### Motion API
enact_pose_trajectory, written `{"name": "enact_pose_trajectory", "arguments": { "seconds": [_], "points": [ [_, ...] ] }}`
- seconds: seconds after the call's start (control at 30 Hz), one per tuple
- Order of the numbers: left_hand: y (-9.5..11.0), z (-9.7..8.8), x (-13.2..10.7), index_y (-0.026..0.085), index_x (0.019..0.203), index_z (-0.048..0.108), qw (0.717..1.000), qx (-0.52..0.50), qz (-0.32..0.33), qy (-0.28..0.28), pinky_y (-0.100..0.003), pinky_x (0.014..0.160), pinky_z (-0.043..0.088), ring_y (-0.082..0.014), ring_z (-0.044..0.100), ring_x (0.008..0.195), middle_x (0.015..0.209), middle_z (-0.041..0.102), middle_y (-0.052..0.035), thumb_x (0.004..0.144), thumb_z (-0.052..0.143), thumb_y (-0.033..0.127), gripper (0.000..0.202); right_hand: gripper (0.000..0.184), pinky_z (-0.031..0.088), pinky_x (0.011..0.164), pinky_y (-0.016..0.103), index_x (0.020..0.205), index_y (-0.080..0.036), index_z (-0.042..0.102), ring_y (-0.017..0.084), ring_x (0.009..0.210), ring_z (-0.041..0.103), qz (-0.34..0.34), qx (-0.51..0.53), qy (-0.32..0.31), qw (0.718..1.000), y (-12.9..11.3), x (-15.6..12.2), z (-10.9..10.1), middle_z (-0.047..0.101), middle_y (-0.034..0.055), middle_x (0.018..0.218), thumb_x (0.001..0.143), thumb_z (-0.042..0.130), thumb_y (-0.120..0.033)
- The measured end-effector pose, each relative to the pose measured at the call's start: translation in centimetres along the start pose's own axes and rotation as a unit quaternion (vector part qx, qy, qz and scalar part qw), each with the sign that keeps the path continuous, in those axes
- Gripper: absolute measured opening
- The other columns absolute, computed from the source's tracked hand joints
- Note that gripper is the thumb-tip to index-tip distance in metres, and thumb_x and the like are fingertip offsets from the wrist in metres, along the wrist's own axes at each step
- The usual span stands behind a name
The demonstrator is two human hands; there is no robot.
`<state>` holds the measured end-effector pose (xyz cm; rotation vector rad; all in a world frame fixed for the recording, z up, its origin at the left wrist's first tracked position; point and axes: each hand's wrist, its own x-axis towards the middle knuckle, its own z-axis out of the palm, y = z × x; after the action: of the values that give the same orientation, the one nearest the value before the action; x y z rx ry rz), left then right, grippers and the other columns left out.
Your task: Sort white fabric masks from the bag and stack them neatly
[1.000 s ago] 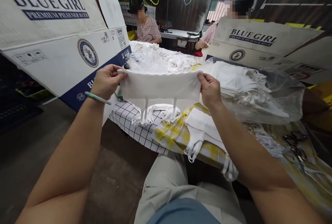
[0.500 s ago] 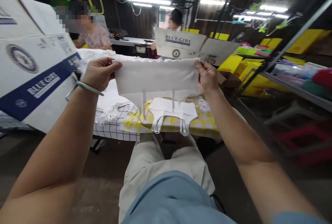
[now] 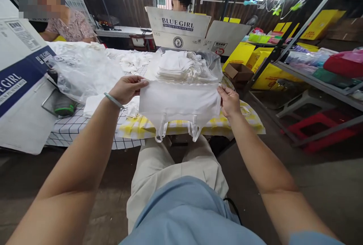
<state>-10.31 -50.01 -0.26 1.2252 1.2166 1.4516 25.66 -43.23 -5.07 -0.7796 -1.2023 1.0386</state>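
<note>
A white camisole [image 3: 180,99] hangs upside down between my hands, its hem stretched level at the top and its straps toward me. My left hand [image 3: 129,89] pinches one hem corner; a pale green bangle [image 3: 114,101] circles that wrist. The opposite corner is pinched in my right hand [image 3: 229,100]. Below the camisole, the yellow checked cloth [image 3: 133,127] covers the near table edge. A stack of folded white garments [image 3: 174,65] lies just behind the hem, partly in clear plastic. Whether another garment lies directly under the held one is hard to make out.
White garments and clear plastic [image 3: 85,67] cover the table's left part. A large printed carton [image 3: 25,75] stands at left, another carton [image 3: 181,29] behind the stack. Two people sit beyond. At right are a metal shelf [image 3: 320,76] and a red stool [image 3: 326,127].
Both hands have lowered the camisole toward the table, over the spot where another white camisole lay. My view has tilted down, bringing the stack behind it into sight.
</note>
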Motion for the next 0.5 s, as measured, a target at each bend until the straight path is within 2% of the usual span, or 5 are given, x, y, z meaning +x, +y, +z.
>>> {"name": "enact_pose_trajectory", "arguments": {
  "seconds": [0.07, 0.17, 0.3, 0.4, 0.5],
  "points": [
    [-2.7, 0.2, 2.1, 0.013, 0.071, 0.065, 1.0, 0.001, -0.029, 0.007, -0.021, 0.057, 0.048, -0.0092, 0.056, 0.06, 0.066, 0.061, 0.0004, 0.048, 0.086, 0.03, 0.035, 0.038, 0.053, 0.074, 0.032, 0.086, -0.017, 0.069, 0.018, 0.074, 0.065, 0.04, -0.023, 0.005, 0.999, 2.9, 1.0, -0.1, 0.07, -0.0002, 0.074, 0.065, 0.073, -0.048],
    [-7.4, 0.8, 5.2, 0.014, 0.067, 0.062, 0.995, 0.028, -0.085, 0.053, -0.021, 0.054, 0.045, -0.0077, 0.053, 0.054, 0.06, 0.058, 0.0026, 0.05, 0.082, 0.029, 0.03, 0.039, 0.052, 0.074, 0.031, 0.088, -0.015, 0.067, 0.017, 0.074, 0.064, 0.088, -0.135, 0.027, 0.987, 7.6, 2.6, 0.0, 0.071, 0.0006, 0.076, 0.069, 0.065, -0.049],
    [-12.6, 1.2, 7.0, 0.014, 0.064, 0.06, 0.975, 0.105, -0.165, 0.106, -0.023, 0.05, 0.041, -0.0075, 0.046, 0.045, 0.05, 0.051, 0.0044, 0.055, 0.076, 0.027, 0.022, 0.028, 0.052, 0.072, 0.031, 0.077, -0.014, 0.066, 0.018, 0.072, 0.064, 0.12, -0.248, 0.03, 0.961, 12.0, 3.2, 0.1, 0.07, 0.0034, 0.072, 0.069, 0.062, -0.041],
    [-14.3, 0.6, 6.8, 0.014, 0.069, 0.063, 0.97, 0.133, -0.178, 0.102, -0.024, 0.047, 0.039, -0.0088, 0.045, 0.042, 0.05, 0.053, 0.0036, 0.051, 0.078, 0.024, 0.025, 0.021, 0.052, 0.068, 0.032, 0.076, -0.015, 0.065, 0.018, 0.067, 0.064, 0.122, -0.272, 0.014, 0.955, 13.1, 2.7, -0.1, 0.069, 0.0033, 0.067, 0.066, 0.066, -0.034],
    [-14.6, -0.2, 6.7, 0.014, 0.081, 0.064, 0.969, 0.146, -0.177, 0.091, -0.025, 0.047, 0.04, -0.0101, 0.049, 0.044, 0.055, 0.058, 0.003, 0.046, 0.078, 0.019, 0.037, 0.022, 0.053, 0.067, 0.032, 0.082, -0.017, 0.066, 0.018, 0.063, 0.063, 0.117, -0.294, 0.003, 0.949, 13.5, 2.5, -0.4, 0.068, 0.0019, 0.067, 0.064, 0.067, -0.029]
  ]
}}
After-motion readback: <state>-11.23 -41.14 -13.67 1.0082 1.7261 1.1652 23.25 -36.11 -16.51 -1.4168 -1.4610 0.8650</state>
